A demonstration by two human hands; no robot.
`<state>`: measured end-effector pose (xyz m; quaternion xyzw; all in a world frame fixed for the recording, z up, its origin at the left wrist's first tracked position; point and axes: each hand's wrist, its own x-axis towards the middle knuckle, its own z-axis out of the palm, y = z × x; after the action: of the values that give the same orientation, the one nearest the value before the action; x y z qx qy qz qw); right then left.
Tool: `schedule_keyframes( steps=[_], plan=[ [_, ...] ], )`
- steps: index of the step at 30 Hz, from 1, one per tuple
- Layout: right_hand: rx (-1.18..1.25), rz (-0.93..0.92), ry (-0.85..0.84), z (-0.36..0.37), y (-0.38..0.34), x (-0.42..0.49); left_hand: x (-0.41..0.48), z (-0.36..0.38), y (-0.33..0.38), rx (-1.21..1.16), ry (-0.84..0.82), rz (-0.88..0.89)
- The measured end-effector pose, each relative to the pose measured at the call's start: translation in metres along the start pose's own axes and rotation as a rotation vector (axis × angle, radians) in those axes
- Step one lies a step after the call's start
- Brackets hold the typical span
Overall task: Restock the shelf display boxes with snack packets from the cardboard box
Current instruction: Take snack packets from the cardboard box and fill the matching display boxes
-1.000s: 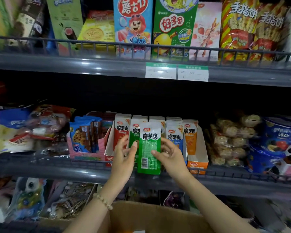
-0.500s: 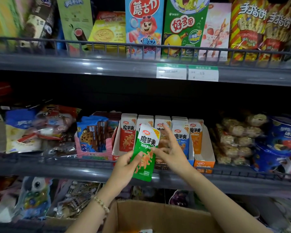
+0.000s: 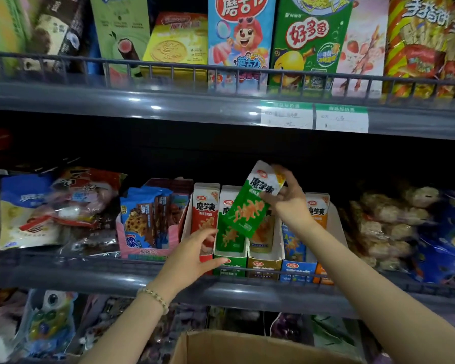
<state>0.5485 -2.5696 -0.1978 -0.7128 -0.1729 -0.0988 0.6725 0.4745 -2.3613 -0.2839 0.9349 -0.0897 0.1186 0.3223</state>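
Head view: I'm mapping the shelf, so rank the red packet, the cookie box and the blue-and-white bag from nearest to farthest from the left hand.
1. red packet, right beside the left hand.
2. cookie box, further left.
3. blue-and-white bag, far left of the shelf.

"魔芋爽" on the green packet (image 3: 247, 210); "好多鱼" on the green box (image 3: 310, 35); "蘑古力" on the blue box (image 3: 238, 11).
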Motion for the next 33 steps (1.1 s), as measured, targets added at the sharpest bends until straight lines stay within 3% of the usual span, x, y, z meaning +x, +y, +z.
schedule_keyframes(
  steps=[4, 9, 16, 25, 33],
  plan=[
    [-0.165, 0.018, 0.019, 0.017, 0.014, 0.024, 0.004, 0.004, -0.006, -0.035, 0.008, 0.007],
    [-0.61, -0.099, -0.081, 0.029, 0.048, 0.032, 0.009, 0.007, -0.014, -0.097, 0.05, 0.01],
    [-0.903, -0.315, -0.144, 0.032, 0.07, 0.035, 0.011, 0.011, -0.02, -0.089, 0.06, 0.006],
    [-0.916, -0.314, -0.144, 0.028, 0.082, 0.032, 0.007, 0.013, -0.018, -0.07, 0.065, 0.004],
    [-0.654, -0.238, -0.185, 0.003, 0.047, -0.038, -0.032, 0.019, 0.003, 0.014, 0.152, 0.084]
  ],
)
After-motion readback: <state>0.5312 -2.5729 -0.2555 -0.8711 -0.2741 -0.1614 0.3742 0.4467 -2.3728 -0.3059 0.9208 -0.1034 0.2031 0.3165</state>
